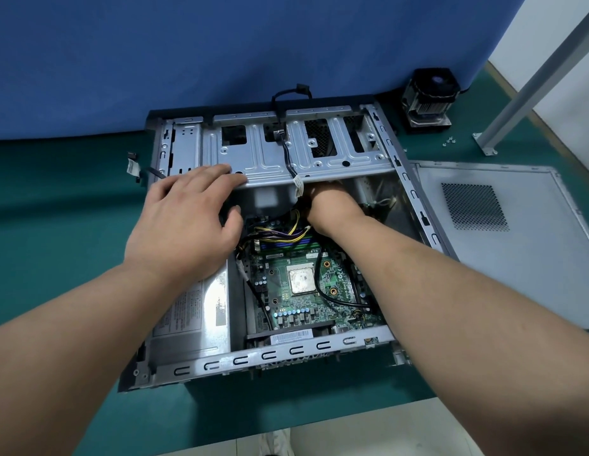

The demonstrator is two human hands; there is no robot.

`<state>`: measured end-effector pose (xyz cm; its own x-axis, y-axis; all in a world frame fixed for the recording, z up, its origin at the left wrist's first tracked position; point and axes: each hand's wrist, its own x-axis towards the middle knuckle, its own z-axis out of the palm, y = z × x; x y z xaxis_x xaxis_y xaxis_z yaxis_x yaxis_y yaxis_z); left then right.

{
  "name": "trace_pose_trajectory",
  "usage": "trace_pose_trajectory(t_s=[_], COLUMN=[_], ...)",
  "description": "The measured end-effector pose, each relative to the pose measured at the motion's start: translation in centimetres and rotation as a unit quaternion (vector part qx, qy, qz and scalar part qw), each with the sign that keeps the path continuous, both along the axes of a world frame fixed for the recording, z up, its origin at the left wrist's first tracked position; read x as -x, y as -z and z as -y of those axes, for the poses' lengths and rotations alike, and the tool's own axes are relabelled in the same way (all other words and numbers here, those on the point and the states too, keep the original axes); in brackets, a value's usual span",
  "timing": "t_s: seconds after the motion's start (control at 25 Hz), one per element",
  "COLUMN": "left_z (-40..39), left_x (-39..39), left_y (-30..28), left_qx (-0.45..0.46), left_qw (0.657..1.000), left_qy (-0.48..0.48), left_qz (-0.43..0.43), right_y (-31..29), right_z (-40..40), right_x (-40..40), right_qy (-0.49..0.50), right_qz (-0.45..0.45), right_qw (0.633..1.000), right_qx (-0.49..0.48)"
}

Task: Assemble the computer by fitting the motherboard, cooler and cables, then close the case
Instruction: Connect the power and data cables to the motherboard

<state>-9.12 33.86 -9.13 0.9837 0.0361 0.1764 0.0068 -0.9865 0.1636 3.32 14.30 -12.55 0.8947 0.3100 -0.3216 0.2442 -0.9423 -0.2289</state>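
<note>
The open computer case (322,348) lies flat on the green table. A green motherboard (322,291) with a bare CPU (303,280) sits inside it. My left hand (184,222) rests with straight fingers on the edge of the metal drive cage (322,153), thumb hanging below the edge. My right hand (332,209) reaches under the drive cage; its fingers are hidden there. Yellow and purple power cables (286,236) run beside my right wrist. A black cable (339,299) loops across the board. The CPU cooler (429,98) stands on the table at the back right.
The grey side panel (484,245) lies flat to the right of the case. The power supply (194,311) fills the case's near left. Small screws (448,141) lie near a white post foot (485,143). A blue partition (220,54) stands behind the case.
</note>
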Motion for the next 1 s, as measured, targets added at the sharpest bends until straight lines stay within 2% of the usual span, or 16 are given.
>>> trace_pose_trajectory(t_s=[0.16,0.28,0.32,0.4,0.48,0.56,0.72,0.88,1.0], left_z=[0.0,0.1,0.1,0.2,0.3,0.3,0.3,0.4,0.5], left_x=[-0.1,-0.1,0.0,0.0,0.1,0.0,-0.1,0.1,0.0], left_y=[0.0,-0.1,-0.2,-0.3,-0.3,-0.4,-0.3,-0.6,-1.2], left_qx=[0.003,0.003,0.004,0.002,-0.005,-0.012,-0.017,-0.017,-0.024], left_qw=[1.000,1.000,1.000,1.000,1.000,1.000,0.999,0.998,0.996], left_qy=[0.001,0.001,-0.001,-0.003,-0.003,-0.004,-0.009,-0.011,-0.011], left_qz=[0.000,-0.006,-0.008,-0.012,-0.018,-0.023,-0.032,-0.054,-0.086], right_y=[-0.5,-2.2,-3.1,-5.1,-6.7,-7.3,-5.8,-5.3,-6.1], right_z=[0.6,2.5,3.4,5.6,7.3,8.2,7.7,7.8,7.5], right_x=[0.6,2.3,3.0,4.2,3.7,1.4,-1.3,-0.9,-1.1], right_qy=[-0.005,-0.070,-0.092,-0.128,-0.157,-0.140,-0.098,-0.082,-0.042], right_qz=[-0.011,-0.042,-0.028,0.071,0.179,0.222,0.221,0.239,0.208], right_qw=[1.000,0.997,0.995,0.988,0.965,0.957,0.970,0.968,0.976], right_qx=[0.002,-0.008,-0.020,-0.057,-0.107,-0.124,-0.034,0.007,0.049])
